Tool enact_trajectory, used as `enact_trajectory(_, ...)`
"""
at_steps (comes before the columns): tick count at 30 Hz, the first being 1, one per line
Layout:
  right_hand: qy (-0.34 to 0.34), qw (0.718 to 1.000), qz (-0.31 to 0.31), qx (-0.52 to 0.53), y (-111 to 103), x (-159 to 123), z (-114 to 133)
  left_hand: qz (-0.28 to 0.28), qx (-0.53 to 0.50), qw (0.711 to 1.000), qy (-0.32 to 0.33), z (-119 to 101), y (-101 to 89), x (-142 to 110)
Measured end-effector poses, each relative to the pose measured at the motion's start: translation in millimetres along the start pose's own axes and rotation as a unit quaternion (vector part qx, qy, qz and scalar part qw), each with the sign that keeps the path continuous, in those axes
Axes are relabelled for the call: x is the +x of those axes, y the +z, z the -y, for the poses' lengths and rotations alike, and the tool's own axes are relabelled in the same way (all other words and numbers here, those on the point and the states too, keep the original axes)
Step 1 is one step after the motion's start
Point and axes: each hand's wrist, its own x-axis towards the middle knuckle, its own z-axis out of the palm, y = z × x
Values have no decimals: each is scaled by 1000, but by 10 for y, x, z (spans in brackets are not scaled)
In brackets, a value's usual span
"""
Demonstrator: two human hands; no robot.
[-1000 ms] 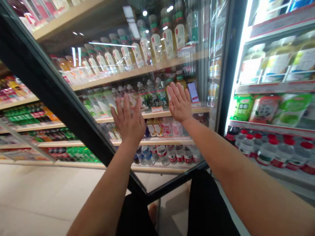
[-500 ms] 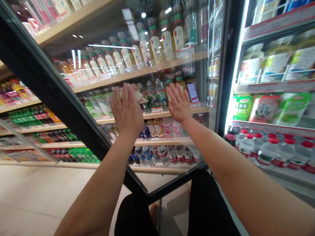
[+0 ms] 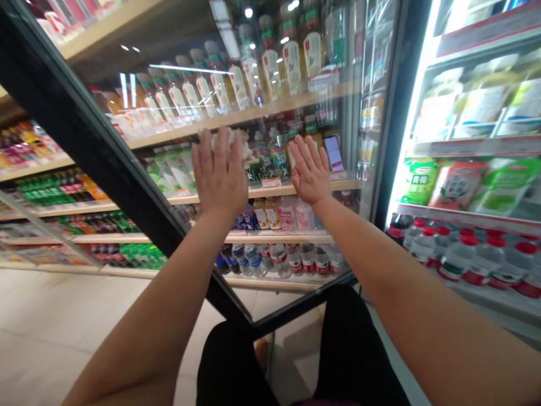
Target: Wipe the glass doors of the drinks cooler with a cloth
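1. Head view: laid left hand flat over crumpled pale cloth, at glass door; showed cloth past fingertips and along right edge of hand.
2. Spread left fingers slightly, extended upward, without pinching cloth.
3. Held right hand open at same pane, just right of cloth, fingers slightly apart, nothing in grip.
4. Showed lit phone just right of right hand, tilted; couldn't tell which side of glass.
5. Angled black door frame down past left forearm.
6. Saw green-capped bottles above hands through glass, red-capped bottles in cooler at right.
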Motion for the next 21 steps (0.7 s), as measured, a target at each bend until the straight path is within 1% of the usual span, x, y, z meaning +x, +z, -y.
enact_trajectory(2,1,1000,1,2,-11,5,-2,14,2,996,88,-103,77,-221)
enact_trajectory(3,1,1000,4,3,-17,8,-2,34,-3,992,122,-119,94,-289)
enact_trajectory(4,2,1000,7,5,-24,12,-2,55,-10,989,139,-94,90,-305)
enact_trajectory(5,4,1000,11,8,-32,13,-1,73,-17,988,133,-22,67,-262)
enact_trajectory(6,7,1000,14,10,-40,11,1,83,-24,990,108,96,32,-165)
enact_trajectory(7,10,1000,18,13,-51,5,5,80,-19,993,83,250,-6,-32)
enact_trajectory(8,13,999,24,15,-66,-6,10,67,0,996,65,426,-37,117)
enact_trajectory(9,17,999,33,17,-89,-17,15,42,30,998,45,601,-54,256)
enact_trajectory(11,20,998,52,21,-163,-14,22,-22,80,996,15,863,-42,424)
enact_trajectory(12,19,998,58,23,-213,17,21,-41,94,995,4,913,-21,433)
enact_trajectory(13,19,998,57,24,-268,80,16,-53,94,994,-4,900,0,395)
enact_trajectory(14,19,998,47,24,-324,182,8,-41,78,996,-9,831,14,323)
enact_trajectory(15,21,999,24,24,-374,325,-4,-7,50,999,-9,719,15,234)
enact_trajectory(17,30,999,-39,18,-433,711,-27,69,-1,998,11,470,-37,85)
enact_trajectory(18,37,996,-75,18,-433,930,-35,96,-17,995,25,383,-87,56)
enact_trajectory(19,42,996,-71,24,-412,1143,-40,120,-21,992,42,347,-147,69)
enact_trajectory(20,64,996,-60,33,-373,1333,-41,135,-17,989,64,372,-208,124)
enact_trajectory(21,53,997,-19,45,-323,1488,-40,147,-3,985,89,454,-263,213)
